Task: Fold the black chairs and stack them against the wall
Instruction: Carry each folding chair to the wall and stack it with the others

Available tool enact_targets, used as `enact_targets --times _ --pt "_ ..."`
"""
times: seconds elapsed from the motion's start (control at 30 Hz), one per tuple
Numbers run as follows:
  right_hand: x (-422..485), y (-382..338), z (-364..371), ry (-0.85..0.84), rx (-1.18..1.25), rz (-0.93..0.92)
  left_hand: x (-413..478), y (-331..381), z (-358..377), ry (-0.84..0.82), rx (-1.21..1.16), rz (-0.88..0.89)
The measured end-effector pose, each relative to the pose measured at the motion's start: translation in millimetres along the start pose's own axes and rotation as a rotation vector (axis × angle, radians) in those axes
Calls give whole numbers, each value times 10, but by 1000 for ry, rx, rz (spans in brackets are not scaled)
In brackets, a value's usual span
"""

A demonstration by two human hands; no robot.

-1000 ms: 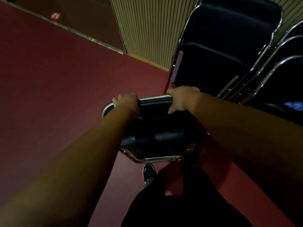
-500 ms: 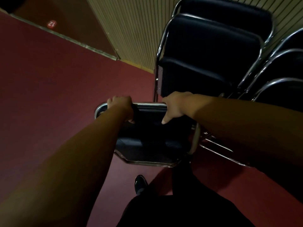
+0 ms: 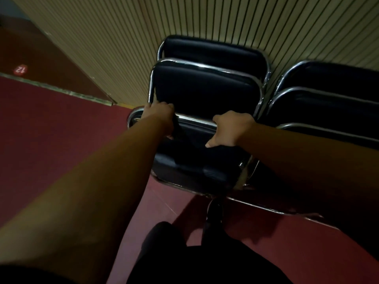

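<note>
Legs of the black chair (image 3: 194,160) are lost in shadow; its chrome rail (image 3: 195,119) is gripped, fingers curled, by left hand (image 3: 161,114) and right hand (image 3: 231,128).

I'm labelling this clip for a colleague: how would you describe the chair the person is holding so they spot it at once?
Find the slatted beige wall, where folded black chairs lean in two rows. In front of the left row, closest to the person, is the held chair. Unlike its neighbours, it has the left hand and right hand gripping its chrome top rail.
</note>
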State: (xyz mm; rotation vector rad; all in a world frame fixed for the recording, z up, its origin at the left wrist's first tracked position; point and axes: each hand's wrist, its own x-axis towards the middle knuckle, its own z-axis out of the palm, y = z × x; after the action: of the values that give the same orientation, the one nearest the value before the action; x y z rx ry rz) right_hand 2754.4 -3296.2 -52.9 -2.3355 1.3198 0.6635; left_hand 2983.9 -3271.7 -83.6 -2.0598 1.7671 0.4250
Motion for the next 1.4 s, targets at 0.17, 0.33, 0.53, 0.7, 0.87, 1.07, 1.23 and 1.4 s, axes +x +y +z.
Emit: enact_targets --times 0.17,0.33,0.53,0.7,0.87,1.07,1.23,1.4 --pt "182 161 -152 22 28 94 367 86 -248 28 56 83" --pt "358 130 -177 79 126 172 637 -25 -295 33 34 125" --pt "659 22 -279 74 127 212 760 -268 -261 34 -23 152" --pt "855 -61 -398 -78 128 255 795 -297 -218 23 -21 199" --pt "1010 -138 -425 -164 -17 302 812 -299 -226 22 19 246" --pt "1064 -66 -402 -207 -19 326 883 -203 -263 12 33 242" --pt "1021 38 -275 -145 28 323 967 -116 -261 18 37 244" --pt "926 82 -239 -93 67 296 948 -113 -279 21 2 235"
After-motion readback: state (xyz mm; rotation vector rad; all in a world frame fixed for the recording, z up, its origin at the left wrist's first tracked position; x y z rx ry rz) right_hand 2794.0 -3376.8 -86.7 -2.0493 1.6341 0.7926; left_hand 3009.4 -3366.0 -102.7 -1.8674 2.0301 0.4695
